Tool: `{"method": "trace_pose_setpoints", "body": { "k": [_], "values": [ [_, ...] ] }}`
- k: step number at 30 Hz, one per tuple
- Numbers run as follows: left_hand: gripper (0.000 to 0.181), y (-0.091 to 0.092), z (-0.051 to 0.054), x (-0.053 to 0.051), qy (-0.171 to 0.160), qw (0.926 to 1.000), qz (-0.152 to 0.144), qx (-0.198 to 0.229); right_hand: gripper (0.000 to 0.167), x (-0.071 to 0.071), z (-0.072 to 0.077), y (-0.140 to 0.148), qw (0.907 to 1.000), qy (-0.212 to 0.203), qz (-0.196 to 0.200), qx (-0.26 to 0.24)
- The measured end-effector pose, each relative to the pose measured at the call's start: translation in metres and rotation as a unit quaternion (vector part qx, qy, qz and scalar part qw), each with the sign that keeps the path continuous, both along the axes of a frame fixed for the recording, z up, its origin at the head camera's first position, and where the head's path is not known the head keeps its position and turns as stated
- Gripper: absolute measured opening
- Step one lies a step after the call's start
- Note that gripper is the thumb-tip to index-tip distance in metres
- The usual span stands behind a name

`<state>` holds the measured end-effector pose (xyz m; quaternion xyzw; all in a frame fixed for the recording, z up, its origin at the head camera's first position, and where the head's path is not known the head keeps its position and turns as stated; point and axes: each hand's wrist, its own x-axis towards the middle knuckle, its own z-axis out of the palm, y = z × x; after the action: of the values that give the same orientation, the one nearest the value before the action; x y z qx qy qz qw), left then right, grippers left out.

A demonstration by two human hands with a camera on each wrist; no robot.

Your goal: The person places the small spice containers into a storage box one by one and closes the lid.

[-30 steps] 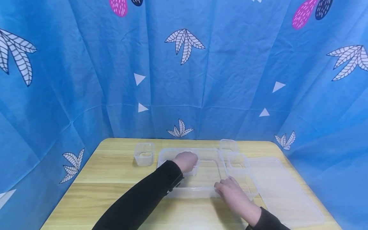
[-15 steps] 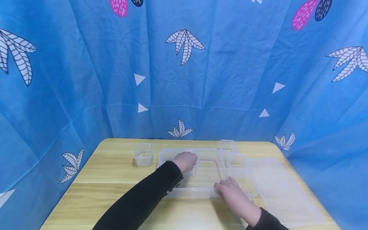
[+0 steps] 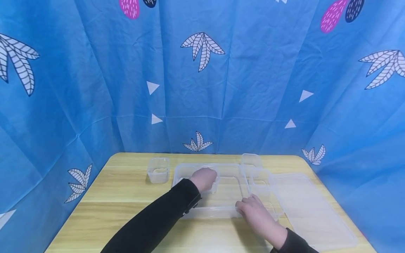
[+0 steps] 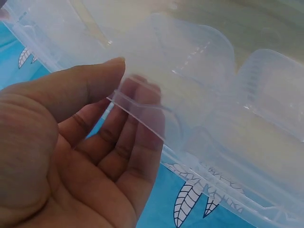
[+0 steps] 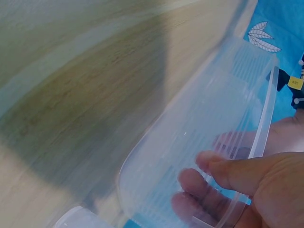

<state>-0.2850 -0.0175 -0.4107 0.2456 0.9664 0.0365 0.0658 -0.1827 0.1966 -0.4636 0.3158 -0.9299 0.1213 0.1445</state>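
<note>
A large rectangular clear plastic container (image 3: 218, 211) sits in the middle of the wooden table. My left hand (image 3: 205, 178) reaches into its left part and pinches the edge of a small clear plastic box (image 3: 212, 190); in the left wrist view, the fingers (image 4: 145, 118) show through the clear wall. My right hand (image 3: 254, 212) grips the rim of the large container at its near right corner. In the right wrist view, the thumb (image 5: 237, 172) and fingers are on either side of that rim. The left hand partly hides the small box in the head view.
One small clear box (image 3: 159, 170) stands alone at the back left. Small clear boxes (image 3: 251, 161) also stand right of the large container, their outlines overlapping. A flat translucent lid (image 3: 313, 211) lies along the table's right side. A blue patterned curtain (image 3: 202, 98) surrounds the table (image 3: 110, 189).
</note>
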Motion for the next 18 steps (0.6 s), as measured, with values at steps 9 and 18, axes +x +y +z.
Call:
{"method": "trace_pose_setpoints", "body": {
  "k": [9,18],
  "values": [
    [0.014,-0.002,0.013,0.004,0.013,0.9998,-0.009,0.015,0.014,-0.001,0.001,0.000,1.0000,-0.010,0.000,0.000],
    [0.011,-0.021,0.032,0.006,-0.017,0.9971,0.003,0.074,0.014,0.002,0.004,-0.001,0.9998,-0.020,-0.004,-0.003]
  ]
}}
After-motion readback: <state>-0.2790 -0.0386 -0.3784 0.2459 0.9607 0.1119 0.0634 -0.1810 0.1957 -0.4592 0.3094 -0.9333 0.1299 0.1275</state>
